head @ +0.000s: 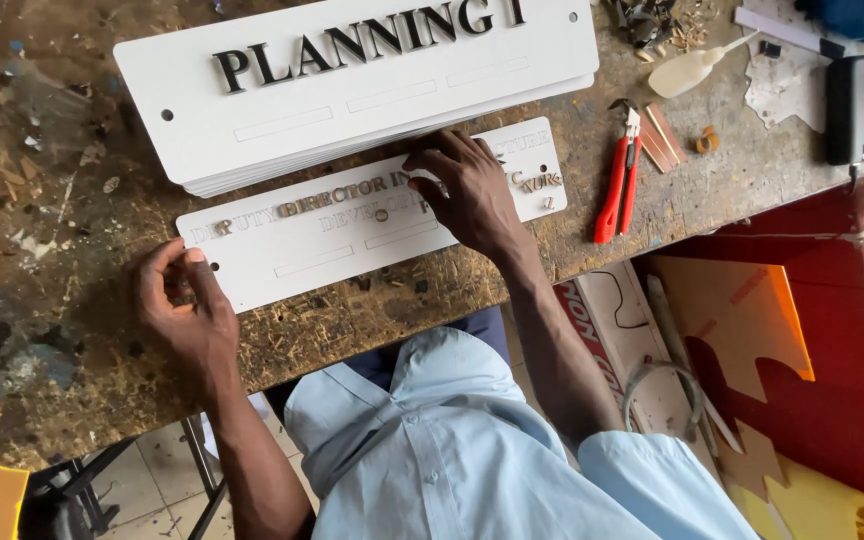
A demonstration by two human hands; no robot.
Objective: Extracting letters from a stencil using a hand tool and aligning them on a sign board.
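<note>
A long white sign plate (302, 250) lies flat on the worn wooden workbench (72, 330), with small brown cut-out letters (332, 200) stuck along its top rows. My right hand (467, 185) rests on the middle of the plate, fingertips pressing on the letters there. My left hand (187, 305) sits at the plate's left end, thumb and fingers touching its edge. Loose letters (537, 182) lie at the plate's right end. What is under my right palm is hidden.
A stack of larger white plates (352, 110) with black raised letters lies just beyond. Red-handled pliers (617, 180), a white squeeze bottle (692, 68), wood scraps and a black case (852, 105) sit to the right. Orange cut boards (742, 320) stand below the bench edge.
</note>
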